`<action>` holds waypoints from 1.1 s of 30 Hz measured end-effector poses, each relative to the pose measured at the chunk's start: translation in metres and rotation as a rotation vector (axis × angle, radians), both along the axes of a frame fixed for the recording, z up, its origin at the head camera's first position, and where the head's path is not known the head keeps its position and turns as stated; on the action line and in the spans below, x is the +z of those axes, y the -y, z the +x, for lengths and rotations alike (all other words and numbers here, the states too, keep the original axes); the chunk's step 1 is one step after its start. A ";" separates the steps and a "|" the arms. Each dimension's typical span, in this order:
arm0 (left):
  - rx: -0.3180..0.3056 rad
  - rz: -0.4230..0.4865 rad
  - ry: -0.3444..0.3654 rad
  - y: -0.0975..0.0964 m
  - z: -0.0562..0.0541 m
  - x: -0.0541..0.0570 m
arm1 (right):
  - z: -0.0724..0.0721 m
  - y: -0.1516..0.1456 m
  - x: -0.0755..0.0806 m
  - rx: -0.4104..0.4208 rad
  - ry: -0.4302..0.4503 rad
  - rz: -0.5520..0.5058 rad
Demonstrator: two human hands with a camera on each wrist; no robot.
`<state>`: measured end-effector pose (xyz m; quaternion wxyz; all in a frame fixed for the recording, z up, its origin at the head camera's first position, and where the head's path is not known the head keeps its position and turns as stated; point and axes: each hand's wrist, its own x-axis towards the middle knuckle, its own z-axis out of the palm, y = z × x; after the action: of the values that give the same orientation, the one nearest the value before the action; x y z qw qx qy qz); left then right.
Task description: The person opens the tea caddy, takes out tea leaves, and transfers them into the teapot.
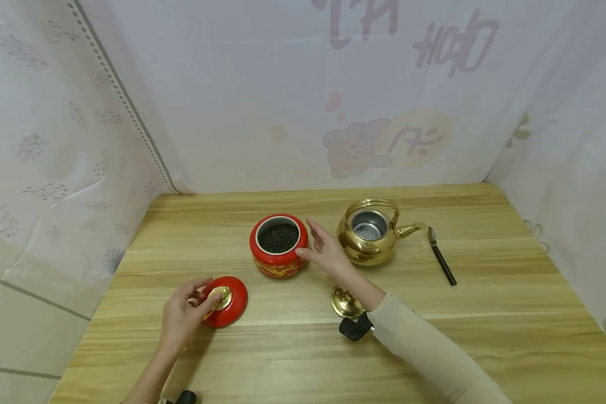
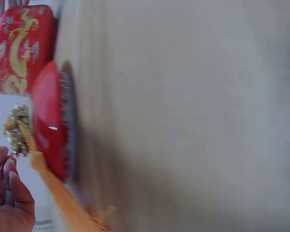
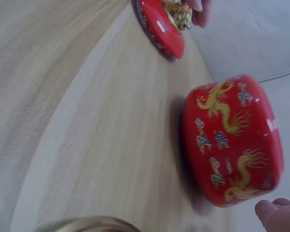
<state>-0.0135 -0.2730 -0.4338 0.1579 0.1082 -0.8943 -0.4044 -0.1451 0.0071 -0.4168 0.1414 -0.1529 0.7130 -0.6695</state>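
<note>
Well, toward the tabletop's (image 1: 283, 353) left edge our unclasped left hand (image 1: 180, 310) hovers at the round lid's (image 1: 238, 306) upward knob (image 1: 225, 294); our loose right hand (image 1: 329, 253) flanks the upward-mouthed jar (image 1: 276, 262).

The left hand (image 2: 9, 208) has its fingertips right by the gold knob (image 2: 18, 129) of a red lid (image 2: 47, 121) — touching or not, I can't quite tell. The lid sits knob-up on the pale tabletop (image 2: 183, 106), an orange tassel (image 2: 65, 195) trailing from the knob over its side. Just beyond stands a red jar (image 2: 24, 53) bearing a yellow dragon — and by it, the right hand's fingers (image 2: 0, 7) show.
</note>
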 end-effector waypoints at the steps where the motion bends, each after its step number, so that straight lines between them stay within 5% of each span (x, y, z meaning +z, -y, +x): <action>1: -0.006 -0.006 -0.008 0.000 -0.002 0.002 | 0.002 -0.002 0.002 -0.001 -0.012 0.011; 15: -0.132 0.178 0.034 -0.017 -0.035 0.027 | 0.033 -0.060 0.023 -0.109 -0.209 0.030; 26: -0.251 0.228 0.003 -0.035 -0.060 0.031 | 0.042 -0.151 0.014 -0.417 -0.386 0.131; 33: -0.302 0.251 0.012 -0.042 -0.074 0.027 | 0.045 -0.209 -0.006 -0.598 -0.446 0.394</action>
<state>-0.0872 -0.2315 -0.4065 0.0752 -0.0060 -0.8438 -0.5313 -0.1003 0.2162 -0.4230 -0.1903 -0.0503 0.8535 -0.4824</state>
